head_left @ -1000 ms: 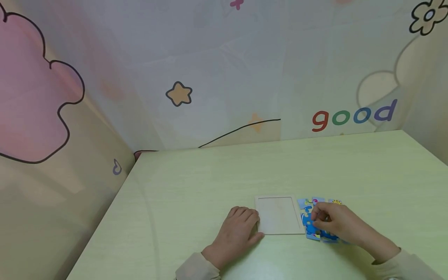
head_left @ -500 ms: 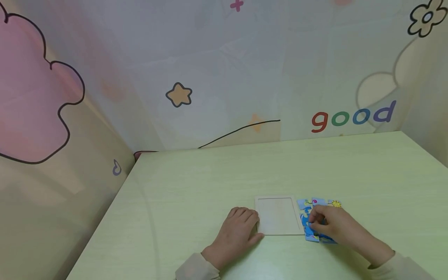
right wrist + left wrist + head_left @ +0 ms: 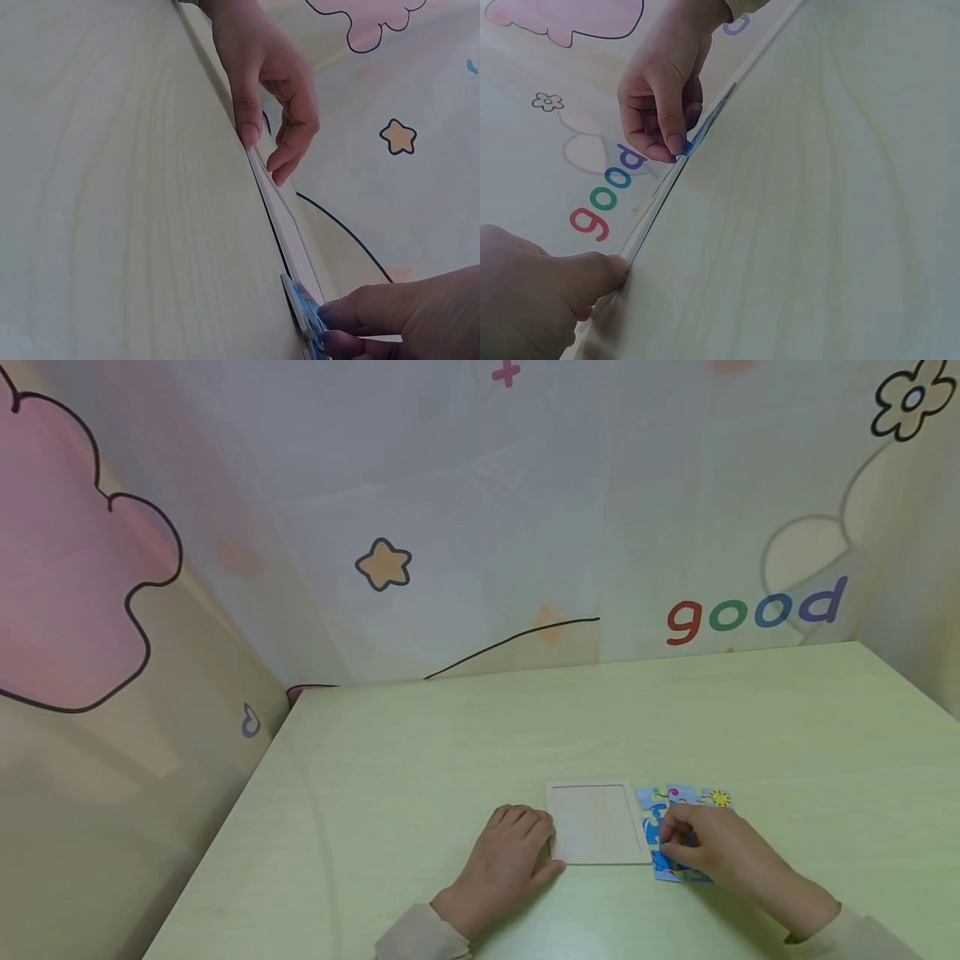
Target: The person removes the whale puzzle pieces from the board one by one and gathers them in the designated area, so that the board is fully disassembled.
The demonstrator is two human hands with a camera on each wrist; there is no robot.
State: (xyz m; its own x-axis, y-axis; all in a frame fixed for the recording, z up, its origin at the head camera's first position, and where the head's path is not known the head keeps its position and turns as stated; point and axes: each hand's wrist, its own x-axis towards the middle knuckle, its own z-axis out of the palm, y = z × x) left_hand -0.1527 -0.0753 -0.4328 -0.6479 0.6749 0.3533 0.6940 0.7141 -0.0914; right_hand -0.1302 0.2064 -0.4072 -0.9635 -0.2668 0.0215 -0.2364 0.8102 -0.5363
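Note:
A pale square puzzle frame [image 3: 592,861] lies flat on the table. My left hand [image 3: 504,864] grips its near left corner, the thumb at the near edge and curved fingers along the left side. In the right wrist view, that left hand [image 3: 270,90] shows its thumb tip right at the corner of the frame [image 3: 289,232]. A blue jigsaw puzzle [image 3: 671,795] with a sun and sea picture lies just right of the frame. Over its middle, my right hand [image 3: 716,843] pinches a blue puzzle piece [image 3: 686,151] between thumb and fingers, hiding part of the puzzle.
A light wood-grain table [image 3: 420,752] spreads around the frame. Behind it stands a printed backdrop [image 3: 465,527] with a star, a flower and the word "good". Another backdrop panel [image 3: 67,777] closes off the left side.
My right hand has shifted slightly left and down over the puzzle, uncovering the sun in its upper right. The left hand and the frame have stayed put.

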